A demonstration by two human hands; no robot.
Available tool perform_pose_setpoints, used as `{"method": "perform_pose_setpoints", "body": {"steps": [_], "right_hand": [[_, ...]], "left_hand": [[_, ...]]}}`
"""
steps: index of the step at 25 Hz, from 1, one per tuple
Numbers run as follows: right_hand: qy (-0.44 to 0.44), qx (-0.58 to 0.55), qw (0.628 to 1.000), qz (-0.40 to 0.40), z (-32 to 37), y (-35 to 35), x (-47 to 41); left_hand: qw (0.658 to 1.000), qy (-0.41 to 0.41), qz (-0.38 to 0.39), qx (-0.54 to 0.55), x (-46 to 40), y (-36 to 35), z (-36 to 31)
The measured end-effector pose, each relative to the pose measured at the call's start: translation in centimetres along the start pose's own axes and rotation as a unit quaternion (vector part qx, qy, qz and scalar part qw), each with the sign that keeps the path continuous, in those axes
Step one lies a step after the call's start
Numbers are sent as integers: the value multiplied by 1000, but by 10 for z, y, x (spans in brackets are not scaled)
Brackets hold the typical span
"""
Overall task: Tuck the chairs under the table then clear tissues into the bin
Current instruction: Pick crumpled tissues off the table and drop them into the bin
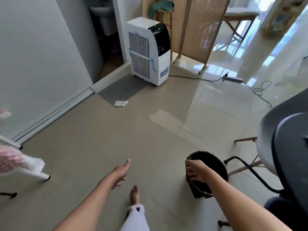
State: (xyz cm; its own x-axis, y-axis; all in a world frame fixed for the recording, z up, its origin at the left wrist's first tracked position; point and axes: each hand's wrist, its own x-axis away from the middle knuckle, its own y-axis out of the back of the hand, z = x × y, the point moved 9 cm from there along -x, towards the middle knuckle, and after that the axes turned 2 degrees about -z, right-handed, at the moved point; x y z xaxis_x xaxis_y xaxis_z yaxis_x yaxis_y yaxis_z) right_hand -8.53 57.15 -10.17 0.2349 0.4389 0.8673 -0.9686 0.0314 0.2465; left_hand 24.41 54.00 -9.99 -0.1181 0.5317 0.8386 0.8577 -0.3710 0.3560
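A dark woven bin (211,165) hangs just above the floor at the lower right, and my right hand (195,170) grips its near rim. My left hand (120,172) reaches forward over the floor with fingers spread and nothing in it. A white tissue (121,103) lies flat on the tiles ahead, at the edge of a grey mat (122,90). At the right edge a white chair (265,147) with wooden legs stands against a dark round table (293,160).
A white portable air cooler (149,50) stands ahead on the mat, its black cable (196,78) running right across the floor. A rattan screen (196,27) is behind it. A white rack leg with pink cloth (21,164) sits at left. My foot (135,195) is below.
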Motion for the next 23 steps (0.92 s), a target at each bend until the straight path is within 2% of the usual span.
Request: {"method": "perform_pose_setpoints", "body": {"steps": [5, 9, 16, 23], "right_hand": [[-8, -82, 995, -51, 106, 27, -58], [-27, -169, 981, -95, 149, 64, -86], [-77, -325, 926, -173, 178, 145, -139], [-90, -494, 837, -218, 191, 234, -170]], "left_hand": [[996, -31, 46, -64, -90, 34, -154], [986, -70, 76, -133, -137, 30, -278], [937, -123, 161, -285, -186, -56, -447], [866, -184, 225, -407, -203, -174, -594]]}}
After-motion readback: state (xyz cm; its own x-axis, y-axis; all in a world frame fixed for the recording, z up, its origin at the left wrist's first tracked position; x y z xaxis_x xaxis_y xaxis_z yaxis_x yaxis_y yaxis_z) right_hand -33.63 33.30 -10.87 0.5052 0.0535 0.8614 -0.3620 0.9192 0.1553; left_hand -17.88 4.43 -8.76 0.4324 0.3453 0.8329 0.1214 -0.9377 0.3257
